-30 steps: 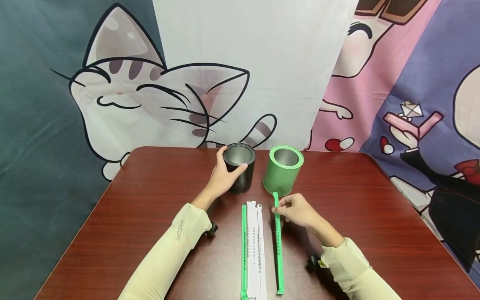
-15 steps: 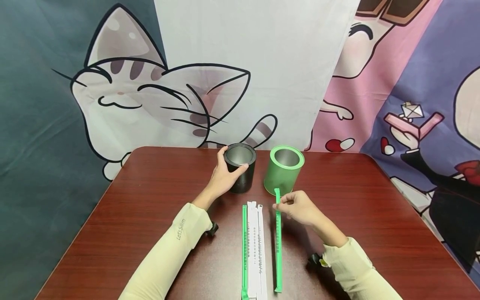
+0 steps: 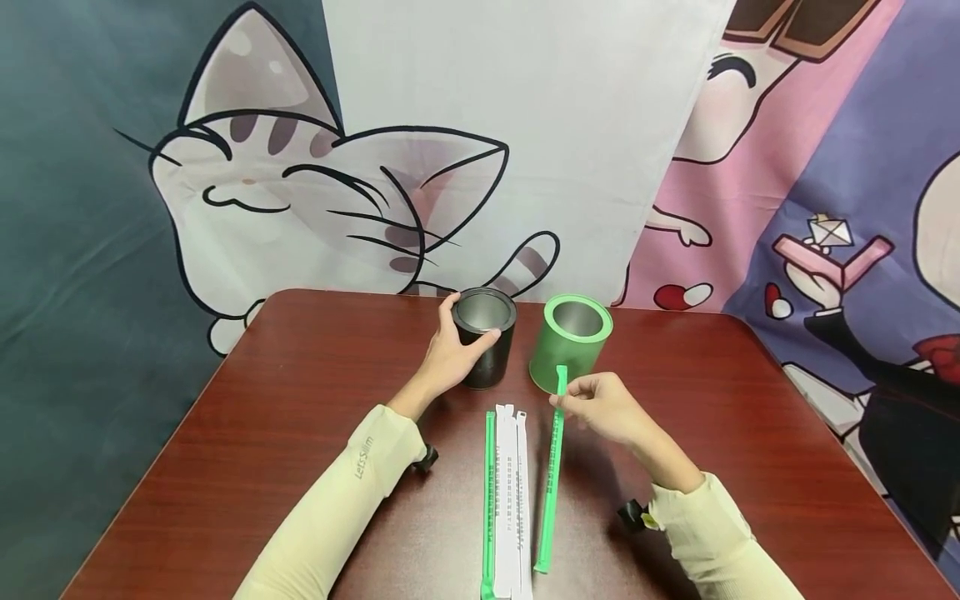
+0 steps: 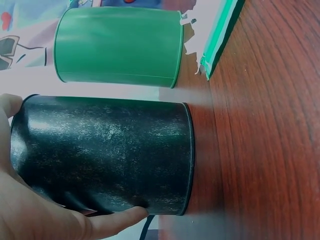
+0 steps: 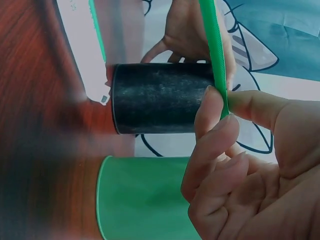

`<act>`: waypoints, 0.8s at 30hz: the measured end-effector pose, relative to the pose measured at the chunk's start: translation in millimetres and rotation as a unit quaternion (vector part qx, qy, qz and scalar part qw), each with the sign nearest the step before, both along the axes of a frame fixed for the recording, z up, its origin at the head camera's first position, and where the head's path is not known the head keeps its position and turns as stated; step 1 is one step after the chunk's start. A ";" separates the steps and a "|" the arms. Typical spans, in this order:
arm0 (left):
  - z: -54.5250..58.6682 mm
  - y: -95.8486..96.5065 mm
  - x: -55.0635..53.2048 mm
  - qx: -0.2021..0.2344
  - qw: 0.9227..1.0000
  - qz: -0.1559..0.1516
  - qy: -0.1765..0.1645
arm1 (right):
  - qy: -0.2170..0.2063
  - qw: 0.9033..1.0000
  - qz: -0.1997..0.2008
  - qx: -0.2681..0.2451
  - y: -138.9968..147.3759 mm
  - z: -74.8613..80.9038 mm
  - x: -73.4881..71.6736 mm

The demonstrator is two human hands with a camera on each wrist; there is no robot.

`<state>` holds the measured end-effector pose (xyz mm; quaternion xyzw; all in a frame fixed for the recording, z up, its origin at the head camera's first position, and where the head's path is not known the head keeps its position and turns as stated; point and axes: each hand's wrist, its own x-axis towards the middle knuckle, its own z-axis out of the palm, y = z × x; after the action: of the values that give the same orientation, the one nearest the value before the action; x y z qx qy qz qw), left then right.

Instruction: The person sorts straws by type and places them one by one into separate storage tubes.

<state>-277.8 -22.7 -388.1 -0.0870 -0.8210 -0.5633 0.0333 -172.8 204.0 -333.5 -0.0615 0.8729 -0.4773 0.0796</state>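
Note:
My left hand grips the upright black can from its left side, thumb on the near face and fingers round the far rim. My right hand pinches a long, thin green wrapped stick near its upper end, between thumb and forefinger. In the right wrist view the remaining fingers are curled in. The stick slants, its top end overlapping the front of the green can, which stands open-topped beside the black one. In the left wrist view one end of a green stick shows past the green can.
Several white wrapped sticks lie side by side in front of the cans, with another green stick along their left edge. The brown table ends at a cartoon-printed cloth behind the cans.
My right hand has lifted slightly toward the green can, and the stick's lower end has swung left and up. The left hand keeps its grip on the black can; the head view shifts slightly.

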 end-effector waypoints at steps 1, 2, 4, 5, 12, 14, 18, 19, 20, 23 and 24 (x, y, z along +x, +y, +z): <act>-0.1 -0.1 -0.2 0.000 1.000 0.001 0.000 | 0.001 1.000 0.002 -0.002 2.3 -3.9 -2.9; -0.3 -0.3 0.0 0.003 1.000 0.000 0.001 | 0.003 1.000 0.002 -0.003 4.3 -7.5 -5.6; -0.7 -0.9 0.4 0.008 1.000 -0.001 0.000 | 0.007 1.000 0.005 -0.001 7.9 -14.3 -10.4; -0.9 -1.0 0.6 0.008 1.000 0.000 0.000 | 0.007 1.000 0.005 0.000 8.1 -14.3 -11.1; -3.0 -1.0 0.8 0.005 1.000 -0.001 0.000 | 0.021 1.000 -0.008 0.010 9.9 -10.8 -12.8; -3.0 -0.6 0.6 0.004 1.000 0.002 -0.001 | 0.027 1.000 -0.011 0.009 10.3 -7.9 -12.8; -2.3 0.1 -0.1 0.001 1.000 0.003 -0.004 | 0.035 0.999 -0.017 -0.001 11.3 -2.3 -12.9; -1.9 0.2 -0.1 0.001 1.000 0.003 -0.004 | 0.037 0.999 -0.020 -0.003 11.7 -0.8 -12.9; -1.6 0.3 0.0 0.002 1.000 0.003 -0.004 | 0.040 0.999 -0.023 -0.005 11.9 0.6 -12.9; -0.7 0.4 0.3 0.001 1.000 0.002 -0.005 | 0.048 0.998 -0.032 -0.011 12.8 5.2 -13.0; -0.5 0.5 0.5 0.001 1.000 0.002 -0.006 | 0.051 0.998 -0.035 -0.012 13.1 6.7 -13.2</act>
<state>-277.3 -22.2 -388.6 -0.0818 -0.8208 -0.5645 0.0303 -186.0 217.1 -326.8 -0.0556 0.8716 -0.4867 0.0177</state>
